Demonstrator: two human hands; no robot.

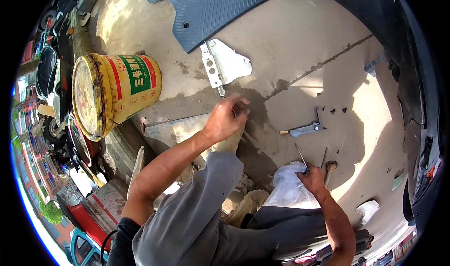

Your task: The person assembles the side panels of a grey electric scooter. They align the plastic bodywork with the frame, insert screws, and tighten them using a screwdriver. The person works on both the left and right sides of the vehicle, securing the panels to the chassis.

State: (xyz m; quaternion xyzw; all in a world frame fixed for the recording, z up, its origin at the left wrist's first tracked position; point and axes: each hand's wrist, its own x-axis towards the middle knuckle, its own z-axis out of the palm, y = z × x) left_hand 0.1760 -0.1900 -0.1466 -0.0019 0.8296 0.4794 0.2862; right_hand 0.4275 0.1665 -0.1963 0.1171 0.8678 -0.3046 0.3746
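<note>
My left hand [229, 118] is raised over the ground in front of my bent knee, its fingers curled together. Whatever they may hold is hidden. Just beyond it lies a white bracket [225, 65] with round holes in a metal strip. My right hand [313, 178] closes round a thin metal rod tool [301, 154], which points up and to the left. A second thin rod [324, 157] stands out beside that hand. Crumpled clear plastic wrap [289, 186] is just left of it. Farther off rests a grey angled handle-like part [307, 129], near several small dark screws [333, 111].
A yellow bucket [126, 85] lies on its side at the left. A dark ribbed mat [215, 17] is at the far side. A rusty tool end [331, 166] lies right of my right hand, and a white piece [368, 211] farther right. Dark vehicle bodywork [412, 139] borders the right.
</note>
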